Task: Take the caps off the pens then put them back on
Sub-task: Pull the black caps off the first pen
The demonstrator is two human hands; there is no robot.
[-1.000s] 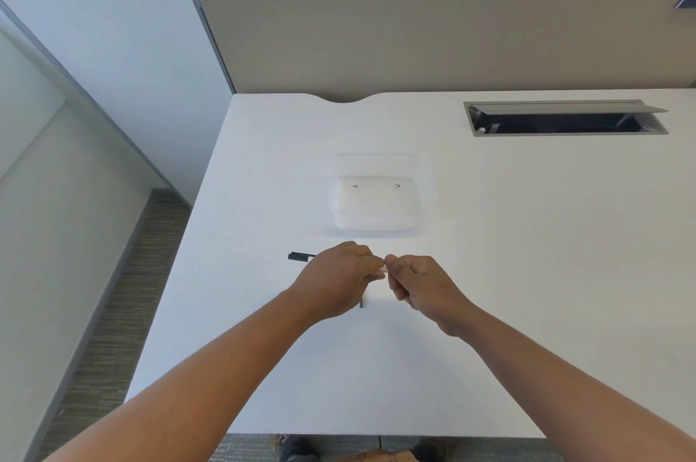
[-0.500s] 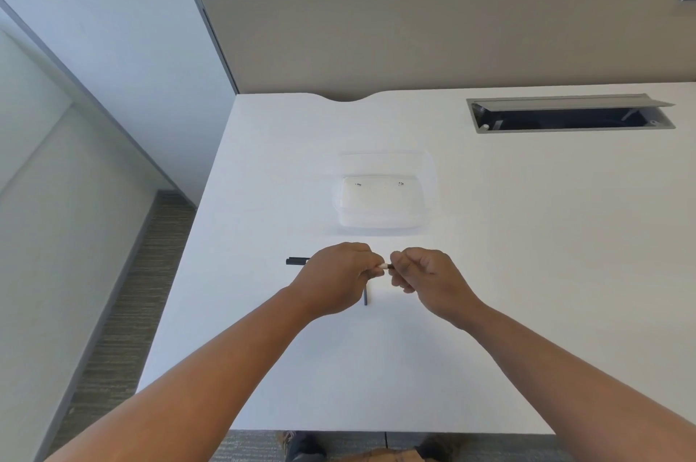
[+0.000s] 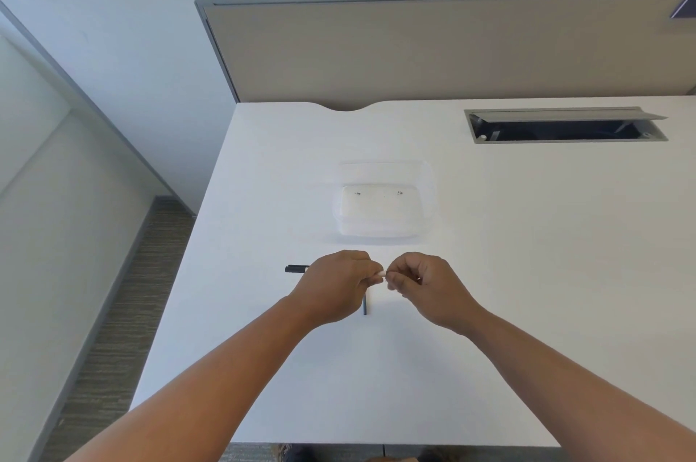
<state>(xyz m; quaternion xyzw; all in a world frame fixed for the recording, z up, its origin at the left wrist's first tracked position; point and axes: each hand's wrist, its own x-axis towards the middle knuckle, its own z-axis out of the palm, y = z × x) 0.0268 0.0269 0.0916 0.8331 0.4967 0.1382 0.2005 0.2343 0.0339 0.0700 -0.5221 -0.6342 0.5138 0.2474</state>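
— Closing up again compared with half a second back: left hand (image 3: pixel 335 288) and right hand (image 3: pixel 425 288) now meeting fingertip to fingertip in the lower middle of the frame, hiding the dark gap seen earlier.

— Pinching what?

— Left fingers pressing together on a slim pen with a white end (image 3: pixel 381 274), only that pale tip peeking out. Right fingers curling tight against the thumb, pinching something too hidden to name.

— Anything lying on the white table (image 3: pixel 527 311)?

— Lying just left of the left hand, a black pen (image 3: pixel 296 268), partly hidden. Poking out below the left hand, a thin dark stick (image 3: pixel 365 305); pen or cap, impossible to tell. Sitting just above the hands, a clear rectangular plastic tub (image 3: pixel 425 198). Sitting upper right, a grey open cable hatch (image 3: pixel 565 139).
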